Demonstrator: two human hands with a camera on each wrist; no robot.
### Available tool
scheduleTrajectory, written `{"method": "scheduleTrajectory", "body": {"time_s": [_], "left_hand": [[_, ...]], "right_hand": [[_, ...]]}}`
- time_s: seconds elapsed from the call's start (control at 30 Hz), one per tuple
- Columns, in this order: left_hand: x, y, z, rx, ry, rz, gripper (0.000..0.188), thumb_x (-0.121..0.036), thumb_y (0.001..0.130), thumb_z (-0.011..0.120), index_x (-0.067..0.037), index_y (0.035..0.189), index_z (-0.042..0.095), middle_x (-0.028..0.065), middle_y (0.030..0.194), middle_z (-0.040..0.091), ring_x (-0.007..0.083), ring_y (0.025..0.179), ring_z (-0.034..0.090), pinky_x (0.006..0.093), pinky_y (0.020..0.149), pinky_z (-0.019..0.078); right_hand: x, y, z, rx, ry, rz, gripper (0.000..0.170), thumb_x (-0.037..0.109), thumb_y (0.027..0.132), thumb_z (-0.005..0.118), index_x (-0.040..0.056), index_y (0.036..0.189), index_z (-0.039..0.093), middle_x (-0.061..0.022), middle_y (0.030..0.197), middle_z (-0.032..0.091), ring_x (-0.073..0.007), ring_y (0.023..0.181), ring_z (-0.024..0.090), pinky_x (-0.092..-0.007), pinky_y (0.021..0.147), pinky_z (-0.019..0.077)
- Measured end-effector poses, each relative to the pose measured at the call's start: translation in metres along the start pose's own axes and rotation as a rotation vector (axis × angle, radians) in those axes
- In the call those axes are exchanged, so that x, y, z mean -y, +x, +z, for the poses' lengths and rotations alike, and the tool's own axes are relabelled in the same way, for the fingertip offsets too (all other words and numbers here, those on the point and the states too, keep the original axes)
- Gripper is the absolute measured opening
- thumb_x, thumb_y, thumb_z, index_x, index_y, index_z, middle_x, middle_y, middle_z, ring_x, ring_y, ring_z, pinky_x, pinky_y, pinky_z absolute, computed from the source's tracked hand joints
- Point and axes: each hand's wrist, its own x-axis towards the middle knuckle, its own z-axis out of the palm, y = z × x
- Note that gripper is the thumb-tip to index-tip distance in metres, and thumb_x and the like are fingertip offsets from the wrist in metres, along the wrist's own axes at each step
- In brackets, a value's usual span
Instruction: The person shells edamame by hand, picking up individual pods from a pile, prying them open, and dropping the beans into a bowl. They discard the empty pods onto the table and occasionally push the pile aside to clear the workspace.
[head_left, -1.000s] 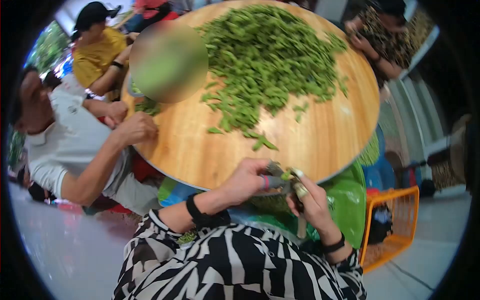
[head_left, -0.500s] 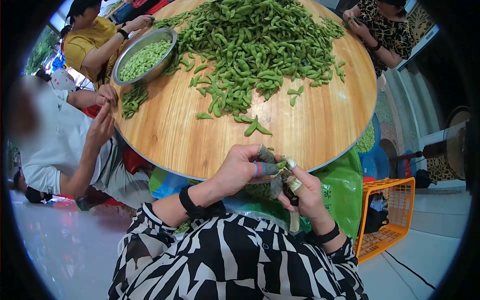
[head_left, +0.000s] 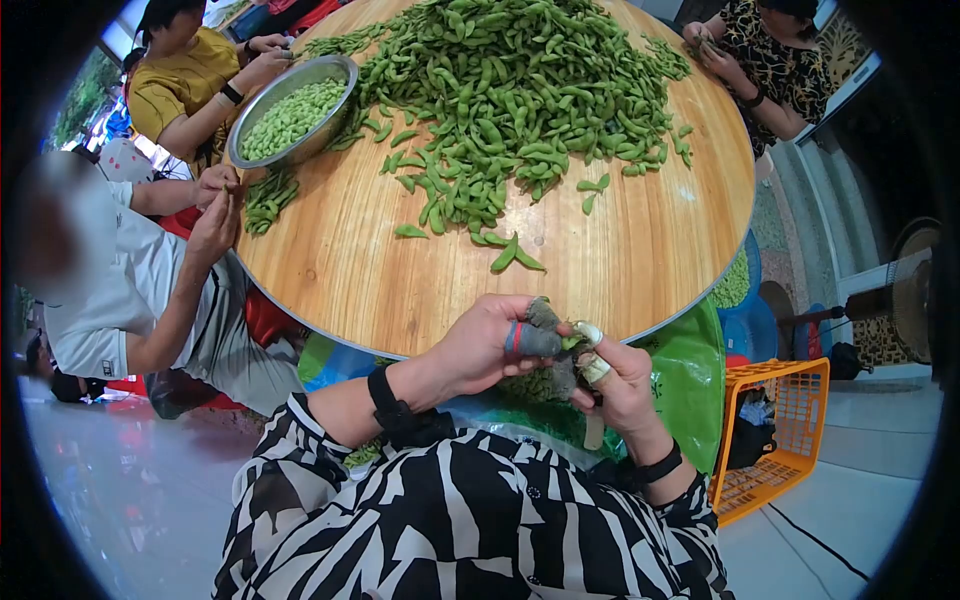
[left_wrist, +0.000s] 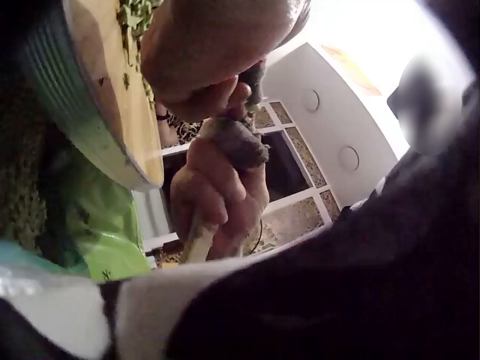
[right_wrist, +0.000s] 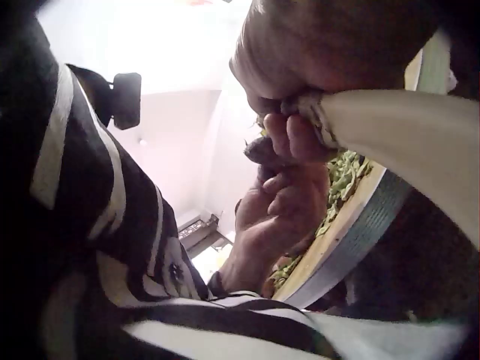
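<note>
Just in front of the round table's near edge, my two hands meet fingertip to fingertip. The left hand [head_left: 485,345], with grey covers on its fingertips and a red-blue band, pinches a green soybean pod [head_left: 572,343]. From the other side the right hand [head_left: 625,385], its thumb and a finger wrapped in white, grips the same pod. Most of the pod is hidden by the fingers. A pale strip [right_wrist: 405,127] hangs from the right hand. In both wrist views the curled fingers overlap, and the pod is hidden.
A big heap of soybean pods [head_left: 520,90] covers the far side of the wooden table [head_left: 370,270]. A metal bowl [head_left: 340,118] of shelled beans stands at left. Several people sit around. An orange crate [head_left: 815,425] and blue tub [head_left: 735,320] stand at right.
My head view has shifted and steadied. My hands stay together near the table edge, the fingers slightly shifted around the pod. The person at left has brought both hands together and up.
</note>
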Motion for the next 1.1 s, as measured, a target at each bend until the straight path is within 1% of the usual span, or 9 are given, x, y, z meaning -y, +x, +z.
{"method": "scheduleTrajectory", "body": {"time_s": [0.13,0.2,0.33,0.5,0.67,0.8,0.87,0.97,1.1], "left_hand": [[0.0,0.005,0.0,0.052,-0.152,-0.092,0.012,-0.009,0.088,0.06,-0.003,0.098,0.062,0.0104,0.074,0.06,0.0096,0.052,0.048,0.0196,0.045,0.0341],[0.001,0.006,0.007,-0.002,-0.169,-0.105,0.012,-0.009,0.088,0.061,-0.003,0.098,0.062,0.0104,0.074,0.06,0.0093,0.052,0.047,0.0198,0.045,0.0336],[0.001,0.011,0.01,-0.038,-0.188,-0.111,0.011,-0.006,0.089,0.056,-0.003,0.097,0.062,0.0077,0.076,0.06,0.0077,0.052,0.047,0.0207,0.042,0.0331],[0.002,0.008,0.017,-0.147,0.245,-0.01,0.011,-0.011,0.087,0.061,-0.004,0.095,0.061,0.003,0.072,0.058,0.0057,0.052,0.045,0.0198,0.045,0.0322],[0.0,-0.002,0.005,-0.106,0.36,-0.021,0.011,-0.012,0.088,0.061,-0.002,0.091,0.06,0.0003,0.073,0.057,0.0069,0.055,0.047,0.0231,0.048,0.0372],[-0.047,-0.047,-0.023,-0.399,1.665,0.474,0.011,-0.006,0.076,0.062,-0.001,0.086,0.059,0.0123,0.073,0.061,0.0288,0.069,0.061,0.0419,0.061,0.0469],[-0.068,-0.068,-0.053,-0.457,2.135,0.169,0.018,-0.004,0.071,0.065,-0.003,0.088,0.058,0.016,0.081,0.058,0.037,0.075,0.057,0.0406,0.069,0.0484],[-0.075,-0.06,-0.051,-0.335,2.062,0.568,0.018,-0.005,0.072,0.067,-0.002,0.087,0.057,0.0154,0.082,0.056,0.0357,0.076,0.057,0.0432,0.07,0.0479],[-0.06,-0.006,-0.032,-0.347,1.785,0.513,0.018,-0.008,0.075,0.067,-0.003,0.086,0.055,0.016,0.086,0.054,0.0357,0.081,0.056,0.0437,0.071,0.0471]], "right_hand": [[0.002,0.002,-0.012,0.039,-0.061,0.014,0.037,0.001,0.093,0.046,-0.0049,0.13,0.051,-0.0084,0.086,0.061,-0.0107,0.053,0.05,-0.0221,0.049,0.0409],[0.002,0.005,-0.014,0.059,-0.782,-0.465,0.042,-0.006,0.087,0.051,-0.0064,0.128,0.051,-0.0152,0.093,0.063,-0.0206,0.064,0.059,-0.0272,0.06,0.0487],[-0.005,0.012,-0.022,0.029,-0.845,-0.659,0.042,-0.002,0.089,0.053,-0.0042,0.131,0.05,-0.0064,0.079,0.061,-0.0089,0.056,0.051,-0.0233,0.052,0.0426],[0.001,-0.001,-0.014,-0.094,-0.523,-0.14,0.038,-0.001,0.082,0.061,-0.0043,0.119,0.056,-0.0136,0.09,0.065,-0.0181,0.077,0.065,-0.025,0.07,0.0497],[-0.004,0.005,-0.009,-0.129,-0.679,-0.242,0.029,0.002,0.082,0.063,-0.0027,0.11,0.06,-0.0088,0.081,0.065,-0.0118,0.072,0.062,-0.024,0.066,0.0486],[-0.002,-0.005,-0.02,-0.06,-0.718,-0.106,0.024,0.003,0.083,0.061,-0.0028,0.107,0.061,-0.0063,0.076,0.063,-0.01,0.066,0.058,-0.0241,0.063,0.0469],[0.001,-0.008,-0.023,-0.076,-0.672,-0.072,0.025,0.003,0.084,0.06,-0.0029,0.108,0.061,-0.0068,0.076,0.063,-0.0103,0.066,0.057,-0.0244,0.062,0.0466],[-0.001,-0.003,-0.019,-0.049,-0.594,-0.05,0.026,0.003,0.085,0.057,-0.0034,0.111,0.059,-0.0063,0.076,0.062,-0.0101,0.063,0.054,-0.0247,0.06,0.0451],[0.001,0.004,-0.013,0.015,-0.404,0.035,0.031,0.005,0.09,0.048,-0.0042,0.119,0.054,-0.0019,0.073,0.055,-0.0077,0.057,0.048,-0.0227,0.053,0.04]]}}
